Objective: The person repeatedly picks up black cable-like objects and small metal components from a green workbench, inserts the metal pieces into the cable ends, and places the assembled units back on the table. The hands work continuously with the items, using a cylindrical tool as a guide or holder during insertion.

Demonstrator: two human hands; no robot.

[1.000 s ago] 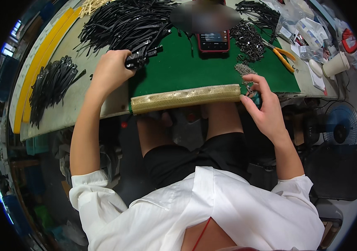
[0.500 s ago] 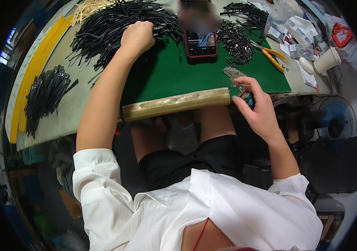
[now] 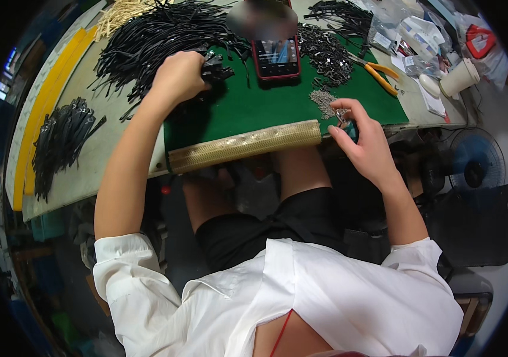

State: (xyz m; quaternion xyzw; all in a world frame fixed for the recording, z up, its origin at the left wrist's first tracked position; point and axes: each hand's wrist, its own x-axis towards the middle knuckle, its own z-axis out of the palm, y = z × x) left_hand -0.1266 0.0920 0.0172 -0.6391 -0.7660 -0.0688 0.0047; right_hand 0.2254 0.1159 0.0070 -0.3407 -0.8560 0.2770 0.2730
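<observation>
Close to the far pile of black straps [image 3: 141, 44], my left hand [image 3: 178, 77] is curled closed. A small bunch of black straps with shiny ends [image 3: 215, 68] sticks out past its fingers, and the grip itself is mostly hidden. My right hand [image 3: 361, 140] is at the table's near edge, curled around a small metal tool with a teal part [image 3: 346, 124]. Its thumb and index finger are apart at the tool's head. Beside those fingertips lies a heap of tiny grey pieces [image 3: 323, 102] on the green mat [image 3: 236, 110].
A gold mesh-patterned roll [image 3: 245, 146] runs along the near edge. A phone [image 3: 276, 59], small dark parts [image 3: 328, 56] and orange-handled pliers [image 3: 381, 77] lie beyond. More black straps [image 3: 63, 140] lie at left beside yellow strips [image 3: 46, 113]. A white cup [image 3: 461, 77] stands right.
My left hand has drawn back from the far pile, toward me and slightly left, and the strap bunch now shows beside it. My right hand stays near the grey heap. The view has shifted slightly.
</observation>
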